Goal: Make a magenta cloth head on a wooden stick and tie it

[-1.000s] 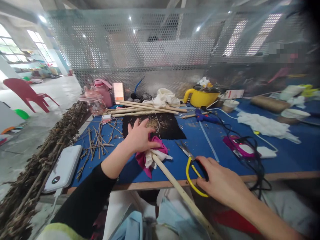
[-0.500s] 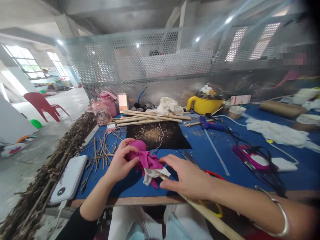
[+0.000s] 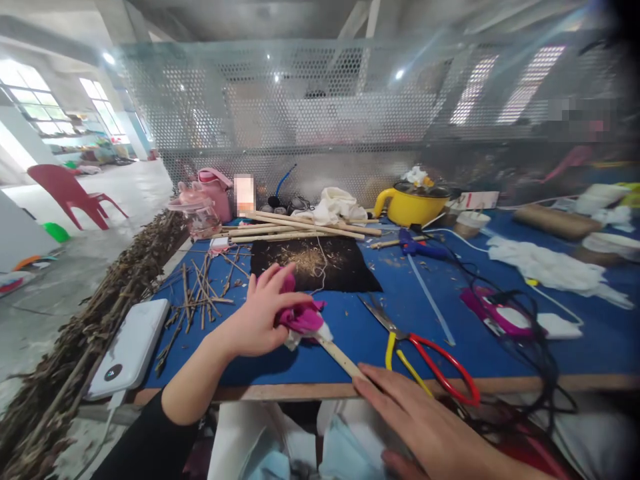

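A pale wooden stick (image 3: 340, 357) runs from the lower right up to a bundle of magenta cloth (image 3: 303, 316), with white cloth (image 3: 324, 331) showing below the magenta. My left hand (image 3: 260, 313) lies over the bundle, fingers spread and stretched across its top; the rounded part is mostly hidden under them. Over the table's front edge, my right hand (image 3: 415, 417) holds the stick between straight fingers and thumb, covering its lower length. Beside the stick lie scissors (image 3: 395, 331) with red and yellow handles, blades apart.
On the blue table (image 3: 345, 320) are thin twigs (image 3: 200, 297), a black mat (image 3: 265, 257) with shavings, longer sticks (image 3: 300, 230), a blue glue gun (image 3: 423, 249), a yellow pot (image 3: 417, 208) and tangled cables (image 3: 545, 373). A white power bank (image 3: 133, 347) sits at the left edge.
My right hand has slid down the stick, away from the cloth, uncovering the scissors. My left hand has shifted from the bundle's side to over its top, fingers spreading.
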The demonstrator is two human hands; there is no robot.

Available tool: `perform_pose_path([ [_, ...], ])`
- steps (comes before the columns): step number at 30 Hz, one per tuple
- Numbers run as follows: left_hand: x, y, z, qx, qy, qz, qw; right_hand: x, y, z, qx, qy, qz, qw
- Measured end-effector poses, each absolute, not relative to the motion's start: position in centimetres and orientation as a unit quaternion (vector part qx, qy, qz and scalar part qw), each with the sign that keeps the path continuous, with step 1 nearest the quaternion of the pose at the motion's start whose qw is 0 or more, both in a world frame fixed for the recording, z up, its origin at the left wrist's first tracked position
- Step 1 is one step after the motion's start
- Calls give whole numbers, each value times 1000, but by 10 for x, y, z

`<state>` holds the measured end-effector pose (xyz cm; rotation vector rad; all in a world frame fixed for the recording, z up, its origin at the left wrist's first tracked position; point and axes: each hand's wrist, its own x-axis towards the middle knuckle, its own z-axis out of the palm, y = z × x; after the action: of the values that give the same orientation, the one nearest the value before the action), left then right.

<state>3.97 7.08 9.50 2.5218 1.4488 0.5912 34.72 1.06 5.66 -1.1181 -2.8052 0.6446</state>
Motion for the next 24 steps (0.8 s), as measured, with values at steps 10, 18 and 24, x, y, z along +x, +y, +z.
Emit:
perform_pose_path([
  [10,46,77,79,737,537,402,77,325,51,92,-345,-903,189,171],
  [18,38,74,75,652,579,460,167,241,138,111,-302,-889,314,137],
  [24,32,72,71,684,542,450,190,239,142,118,-227,-925,304,33],
])
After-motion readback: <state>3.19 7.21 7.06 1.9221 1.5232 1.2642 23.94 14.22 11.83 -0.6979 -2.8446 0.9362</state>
